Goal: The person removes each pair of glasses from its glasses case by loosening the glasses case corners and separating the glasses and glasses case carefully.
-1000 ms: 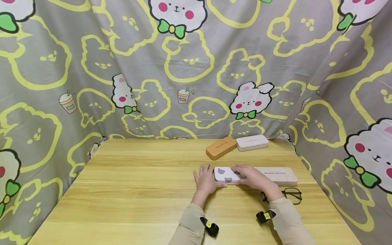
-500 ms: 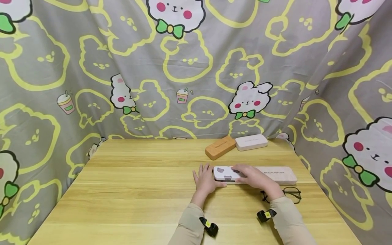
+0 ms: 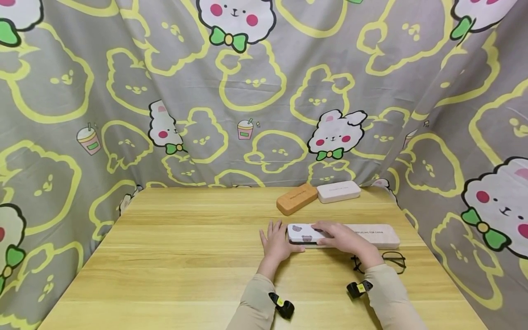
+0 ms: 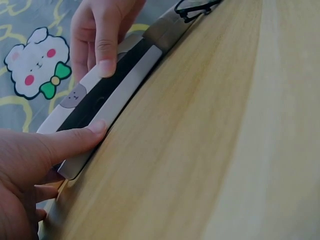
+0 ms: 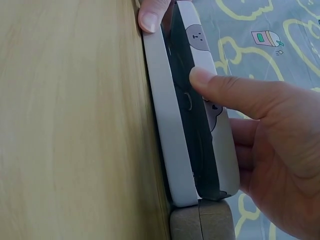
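A white glasses case (image 3: 299, 233) with grey bear prints lies on the table, its lid (image 5: 220, 135) raised a little. A dark lining (image 4: 107, 90) shows in the gap along the front. My left hand (image 3: 277, 245) holds the base at the left end, thumb (image 4: 75, 142) along the front wall and the other fingers past the end. My right hand (image 3: 340, 238) grips the lid from above, its thumb (image 5: 225, 87) at the front edge and fingers behind. In the right wrist view, a thin curved outline (image 5: 188, 101) shows inside the case.
A long beige case (image 3: 377, 233) with lettering lies end to end with the white one. Black-framed glasses (image 3: 394, 262) lie in front of it, partly behind my right wrist. An orange case (image 3: 297, 200) and a white case (image 3: 339, 192) are at the back. A patterned curtain (image 3: 206, 91) borders the table.
The lid of the bear-print case has lifted from nearly closed to slightly ajar, so the dark inside shows along the front. Both hands have stayed nearly in place.
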{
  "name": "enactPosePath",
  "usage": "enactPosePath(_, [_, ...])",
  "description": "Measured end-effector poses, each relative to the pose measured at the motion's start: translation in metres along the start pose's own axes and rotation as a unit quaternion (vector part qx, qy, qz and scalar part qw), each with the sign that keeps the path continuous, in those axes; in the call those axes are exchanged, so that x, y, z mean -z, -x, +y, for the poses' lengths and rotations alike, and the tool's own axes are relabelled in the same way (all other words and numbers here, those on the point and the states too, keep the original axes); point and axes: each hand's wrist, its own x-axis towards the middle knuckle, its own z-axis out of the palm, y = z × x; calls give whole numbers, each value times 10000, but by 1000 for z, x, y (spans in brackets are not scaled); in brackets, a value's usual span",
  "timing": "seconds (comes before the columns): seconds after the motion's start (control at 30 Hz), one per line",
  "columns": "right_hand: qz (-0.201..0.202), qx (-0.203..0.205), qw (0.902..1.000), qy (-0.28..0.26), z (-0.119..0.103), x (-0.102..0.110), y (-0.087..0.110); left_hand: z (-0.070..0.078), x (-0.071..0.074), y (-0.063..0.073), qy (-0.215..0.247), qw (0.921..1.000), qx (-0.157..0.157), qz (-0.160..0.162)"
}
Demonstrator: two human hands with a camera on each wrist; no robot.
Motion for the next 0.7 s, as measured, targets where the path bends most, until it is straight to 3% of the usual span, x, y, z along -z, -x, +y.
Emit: enactPosePath(0.7, [-260, 9, 9994, -209, 2, 7, -3, 0, 0, -1, -53, 10000, 23, -9])
